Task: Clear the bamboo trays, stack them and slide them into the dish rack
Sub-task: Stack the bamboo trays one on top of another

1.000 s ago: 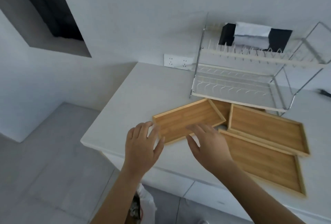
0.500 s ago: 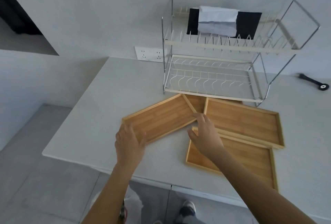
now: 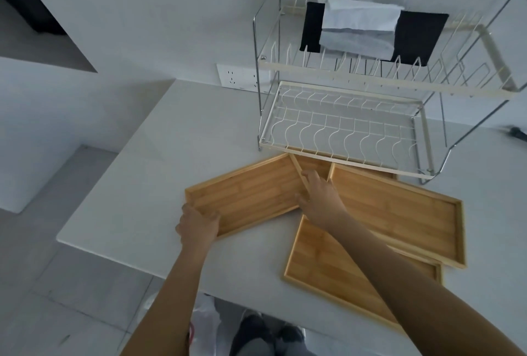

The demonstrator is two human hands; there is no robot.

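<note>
Several empty bamboo trays lie overlapping on the white counter (image 3: 159,162) in front of a two-tier wire dish rack (image 3: 342,127). The left tray (image 3: 248,193) lies at an angle; my left hand (image 3: 198,226) grips its near-left corner and my right hand (image 3: 320,200) grips its right short edge. Right of it a second tray (image 3: 399,210) rests partly on a third tray (image 3: 322,267) nearest me, which my right forearm crosses. A fourth tray (image 3: 312,163) peeks out beneath them by the rack's front.
A black-and-white folded cloth (image 3: 362,30) rests on the rack's upper tier. A wall socket (image 3: 239,77) sits left of the rack. A dark object (image 3: 517,132) lies at the far right. The counter's near edge drops to a tiled floor, where my shoes (image 3: 265,333) show.
Both hands moved forward onto the left tray: the left closed on its near-left corner, the right slid up along its right edge. The camera shifted closer toward the rack.
</note>
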